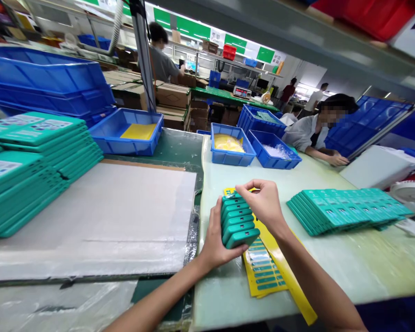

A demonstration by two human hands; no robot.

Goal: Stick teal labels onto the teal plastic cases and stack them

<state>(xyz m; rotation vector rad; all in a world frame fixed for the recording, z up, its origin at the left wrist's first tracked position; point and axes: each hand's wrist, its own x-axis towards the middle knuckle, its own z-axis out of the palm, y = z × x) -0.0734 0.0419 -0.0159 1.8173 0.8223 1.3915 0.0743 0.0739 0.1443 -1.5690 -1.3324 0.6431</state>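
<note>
My left hand (pixel 216 240) is wrapped round a row of several teal plastic cases (pixel 240 226), their rounded ends facing up. At the far end of that row, my right hand (pixel 263 200) is closed in a pinch. Its fingertips hold a thin teal sticker strip (pixel 232 195), partly hidden, against the farthest case. Under both hands lies a yellow sticker sheet (pixel 263 276) with rows of teal strips. A long yellow backing strip (pixel 302 297) slants across it, passing below my right forearm.
Teal cases are stacked at left (pixel 38 170) beside a white board (pixel 134 207); another row (pixel 346 210) lies at right. Blue bins (pixel 231 159) line the back, some holding yellow sheets or clear scraps. A co-worker (pixel 318 124) leans at the table's far right.
</note>
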